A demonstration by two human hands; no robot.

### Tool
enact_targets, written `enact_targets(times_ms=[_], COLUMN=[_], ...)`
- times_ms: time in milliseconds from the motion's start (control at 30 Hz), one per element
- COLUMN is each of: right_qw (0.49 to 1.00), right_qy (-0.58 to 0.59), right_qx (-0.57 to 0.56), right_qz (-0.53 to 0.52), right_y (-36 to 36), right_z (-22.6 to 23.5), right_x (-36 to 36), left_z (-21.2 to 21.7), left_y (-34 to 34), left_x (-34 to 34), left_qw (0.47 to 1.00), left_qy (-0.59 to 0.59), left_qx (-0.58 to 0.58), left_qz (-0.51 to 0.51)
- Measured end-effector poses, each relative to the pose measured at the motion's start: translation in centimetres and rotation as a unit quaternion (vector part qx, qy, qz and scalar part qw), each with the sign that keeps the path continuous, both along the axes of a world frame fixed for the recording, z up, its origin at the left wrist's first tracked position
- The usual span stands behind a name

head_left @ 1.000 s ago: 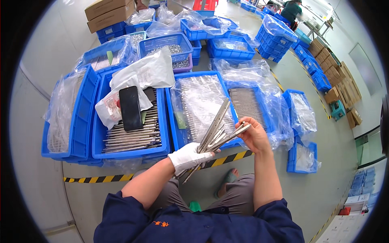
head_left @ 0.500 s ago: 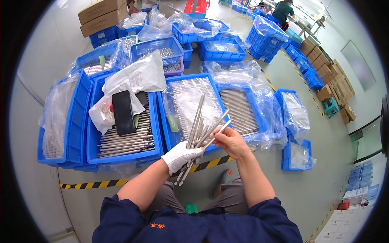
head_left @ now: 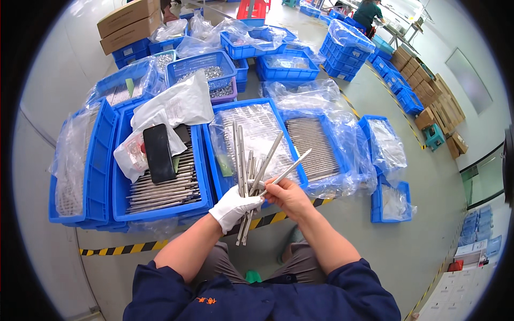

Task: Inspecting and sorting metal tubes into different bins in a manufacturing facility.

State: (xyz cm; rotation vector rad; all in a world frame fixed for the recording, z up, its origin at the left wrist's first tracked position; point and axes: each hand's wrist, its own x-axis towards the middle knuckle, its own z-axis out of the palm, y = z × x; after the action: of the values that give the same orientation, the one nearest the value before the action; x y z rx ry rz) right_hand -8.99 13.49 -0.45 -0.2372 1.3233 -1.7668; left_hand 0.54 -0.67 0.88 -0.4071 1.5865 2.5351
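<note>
My left hand [head_left: 233, 207], in a white glove, is closed round a loose bundle of long metal rods [head_left: 240, 160]. They fan upward out of the fist, and their lower ends poke out below it. Bare and pinching, my right hand [head_left: 292, 199] grips one metal rod [head_left: 292, 168] that slants up to the right; its lower end meets the bundle by the glove. Just beyond the hands stands a blue crate [head_left: 211, 160] of rods with clear plastic over them. The crate [head_left: 160, 215] to its left holds more rods, with a black phone [head_left: 160, 154] and a white plastic bag [head_left: 182, 104] on top.
Another blue crate of rods [head_left: 313, 144], lined with plastic, stands to the right. A tilted blue crate [head_left: 99, 166] is at the far left. Behind are a blue basket [head_left: 201, 67] of small metal parts and stacked cartons [head_left: 128, 24]. A co-worker [head_left: 368, 15] is far off.
The bundle has swung more upright and spread apart. My right hand has moved slightly left and down, and its rod now leans further to the right. The view has shifted a little.
</note>
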Motion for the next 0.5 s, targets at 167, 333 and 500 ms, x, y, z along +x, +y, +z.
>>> enact_targets(times_ms=[167, 333, 500], right_qw=[0.999, 0.977, 0.959], right_qy=[0.007, -0.102, -0.131], right_qx=[0.035, -0.011, 0.035], right_qz=[-0.03, 0.186, 0.25], right_y=[1.6, 0.7, 0.3], right_z=[1.9, 0.3, 0.7], right_x=[-2.4, -0.8, 0.7], left_z=[0.1, 0.5, 1.0], left_y=[-1.2, -1.0, -1.4], left_x=[0.0, -0.4, 0.0], left_qw=[0.999, 0.997, 1.0], left_qy=[0.014, 0.027, 0.01], left_qx=[0.025, 0.058, 0.01], left_qz=[0.044, 0.039, 0.001])
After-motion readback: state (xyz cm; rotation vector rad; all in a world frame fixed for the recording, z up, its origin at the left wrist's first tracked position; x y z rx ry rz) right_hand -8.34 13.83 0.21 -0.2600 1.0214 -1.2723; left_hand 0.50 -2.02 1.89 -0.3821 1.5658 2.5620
